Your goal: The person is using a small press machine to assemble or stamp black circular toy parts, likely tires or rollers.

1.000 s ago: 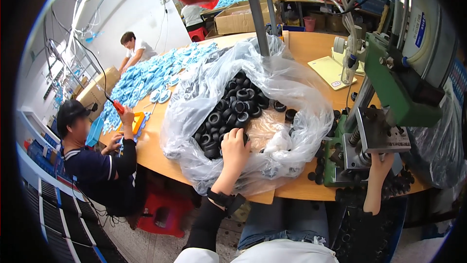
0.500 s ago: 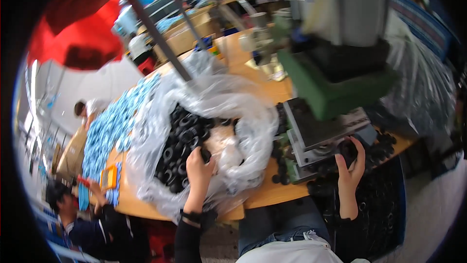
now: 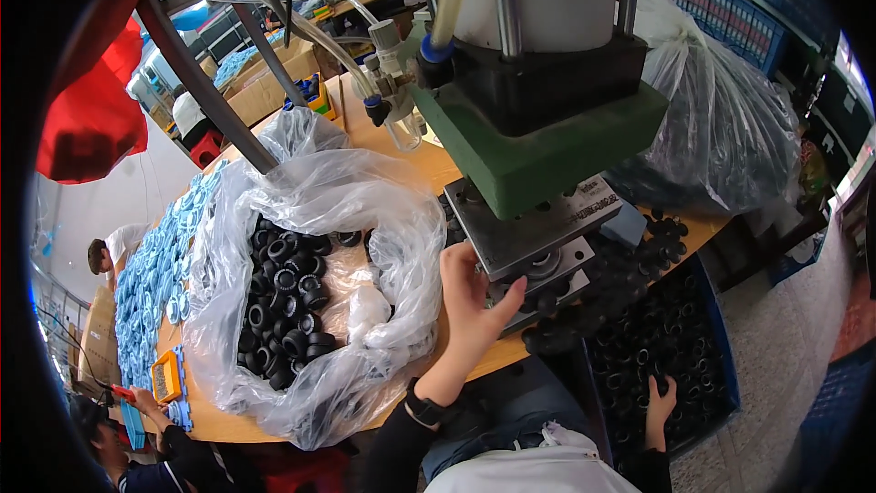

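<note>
At the front of the bench press, my left hand (image 3: pixel 474 311) curls its thumb and fingers round a small black rubber part, mostly hidden by the fingers. It is beside the metal die (image 3: pixel 529 242), where a round grey seat (image 3: pixel 545 265) shows under the upper plate. My right hand (image 3: pixel 661 406) is low over the blue crate (image 3: pixel 730 361), its thumb and fingers apart above many black rubber rings (image 3: pixel 680 338). To the left, a clear plastic bag (image 3: pixel 411 260) lies open with black rubber wheels (image 3: pixel 285 301) inside.
The press's green head (image 3: pixel 547 146) overhangs the die. Loose black pieces (image 3: pixel 630 265) lie right of it. Light blue plastic parts (image 3: pixel 164 256) are heaped at the left, near an orange tray (image 3: pixel 166 376) and another person's hand (image 3: pixel 146 406). A filled clear bag (image 3: pixel 712 119) stands behind.
My left hand has moved right from the plastic bag to the die. My right hand has left the die and gone down to the crate. The view has shifted right.
</note>
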The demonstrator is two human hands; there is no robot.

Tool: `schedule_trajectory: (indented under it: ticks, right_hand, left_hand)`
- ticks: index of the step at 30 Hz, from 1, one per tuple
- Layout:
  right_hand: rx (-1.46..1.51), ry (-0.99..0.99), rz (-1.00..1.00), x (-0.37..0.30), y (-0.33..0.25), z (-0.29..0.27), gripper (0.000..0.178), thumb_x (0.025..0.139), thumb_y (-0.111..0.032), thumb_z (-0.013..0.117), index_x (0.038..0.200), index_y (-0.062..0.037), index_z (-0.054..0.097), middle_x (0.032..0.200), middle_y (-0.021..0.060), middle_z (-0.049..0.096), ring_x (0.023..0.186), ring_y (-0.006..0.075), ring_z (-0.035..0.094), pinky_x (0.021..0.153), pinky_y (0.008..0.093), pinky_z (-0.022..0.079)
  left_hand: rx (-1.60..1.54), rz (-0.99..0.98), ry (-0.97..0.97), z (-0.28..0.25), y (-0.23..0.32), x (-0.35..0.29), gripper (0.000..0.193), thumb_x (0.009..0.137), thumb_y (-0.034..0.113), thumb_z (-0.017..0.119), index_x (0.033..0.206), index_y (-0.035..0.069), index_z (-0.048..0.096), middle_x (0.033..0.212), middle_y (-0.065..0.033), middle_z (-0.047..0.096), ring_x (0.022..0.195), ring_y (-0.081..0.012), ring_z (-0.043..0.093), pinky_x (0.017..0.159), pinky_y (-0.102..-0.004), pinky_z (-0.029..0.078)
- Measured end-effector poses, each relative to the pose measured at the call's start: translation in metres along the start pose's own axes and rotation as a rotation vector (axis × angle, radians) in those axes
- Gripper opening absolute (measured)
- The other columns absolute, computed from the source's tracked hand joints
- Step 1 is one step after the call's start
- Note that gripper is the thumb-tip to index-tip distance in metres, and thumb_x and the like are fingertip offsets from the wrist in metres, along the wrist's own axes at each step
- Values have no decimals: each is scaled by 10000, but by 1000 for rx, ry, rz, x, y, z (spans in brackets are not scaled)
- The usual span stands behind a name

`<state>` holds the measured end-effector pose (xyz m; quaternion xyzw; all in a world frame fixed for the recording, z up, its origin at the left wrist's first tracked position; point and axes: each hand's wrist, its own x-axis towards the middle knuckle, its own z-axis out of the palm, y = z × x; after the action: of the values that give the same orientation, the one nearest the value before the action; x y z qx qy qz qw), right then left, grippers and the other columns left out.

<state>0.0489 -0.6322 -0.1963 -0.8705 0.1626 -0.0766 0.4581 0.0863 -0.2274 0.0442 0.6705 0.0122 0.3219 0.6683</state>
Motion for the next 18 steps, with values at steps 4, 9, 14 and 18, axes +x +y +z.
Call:
schedule_trajectory:
  ticks: [4,9,14,18]
  right_hand:
    - [21,110,333,-3,51,-12,564,802,-354,704,1174,28,523,1146,189,562,1031,290,531,882,376,418]
    - [80,171,426,10,67,-1,596,798,-382,699,1181,38,520,1146,189,567,1023,287,536,873,367,421]
    - [65,92,360,32,94,12,585,770,-373,731,1136,46,549,1041,136,607,932,220,558,814,327,435]
    - [-46,26,367,28,104,16,626,756,-400,727,1150,51,541,1082,179,595,965,284,566,828,368,443]
  left_hand:
    - [68,149,31,14,-5,-5,476,715,-42,701,1119,28,460,1134,-50,345,1031,-144,490,763,-265,484]
    - [448,187,8,19,-3,-4,429,733,56,741,1106,27,531,1088,-115,482,894,-195,574,660,-289,492]
    - [458,99,10,31,10,0,398,714,102,770,1047,11,573,898,-136,599,729,-251,611,637,-303,489]
    - [418,117,59,37,19,12,356,706,121,775,985,-9,596,820,-139,649,677,-270,622,651,-315,491]
